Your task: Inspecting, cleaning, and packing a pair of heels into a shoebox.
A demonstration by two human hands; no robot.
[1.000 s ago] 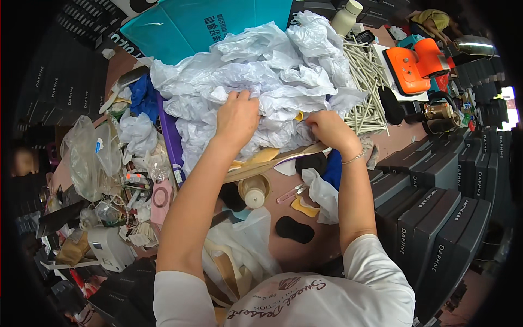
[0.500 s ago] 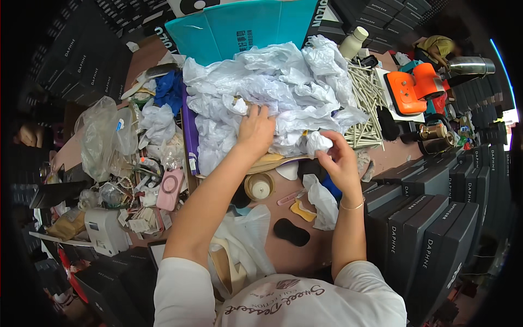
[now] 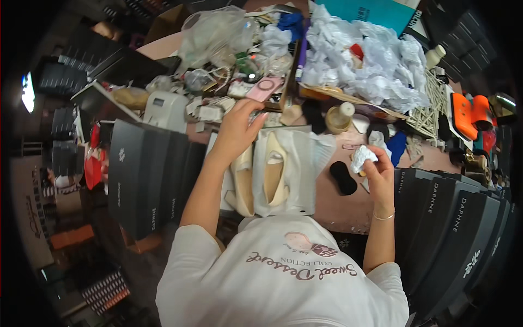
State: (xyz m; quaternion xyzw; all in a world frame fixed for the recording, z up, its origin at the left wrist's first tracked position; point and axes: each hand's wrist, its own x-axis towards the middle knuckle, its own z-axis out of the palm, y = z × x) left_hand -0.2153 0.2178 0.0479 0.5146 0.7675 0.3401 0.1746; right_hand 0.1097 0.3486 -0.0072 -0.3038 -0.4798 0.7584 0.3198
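At the far left a row of dark shoe boxes (image 3: 147,174) stands on edge beside the pink table (image 3: 338,204). Just right of them the left hand (image 3: 237,131) reaches forward over the heel end of a pair of cream shoes (image 3: 261,177). Its fingers (image 3: 256,117) are loosely spread and slightly curled, gripping nothing; whether they touch the small clutter under them cannot be told. The shoes lie side by side on white wrapping paper (image 3: 294,158), just below and to the right of that hand, with the wrist above the left shoe. Beyond the fingertips lies a pink round-cornered case (image 3: 264,87), and above it a clear plastic bag (image 3: 212,32).

Further right a roll of tape (image 3: 339,117) stands on the table, and a black oval pad (image 3: 343,177) lies below it. The right hand (image 3: 378,174) is raised over the table edge, its fingers (image 3: 370,166) pinched closed around a small wad of white paper (image 3: 362,158). The wad is well apart from the shoes, to their right. Behind it a large heap of crumpled white paper (image 3: 370,65) rests in front of a teal box (image 3: 370,11). More dark boxes (image 3: 457,229) fill the right side.
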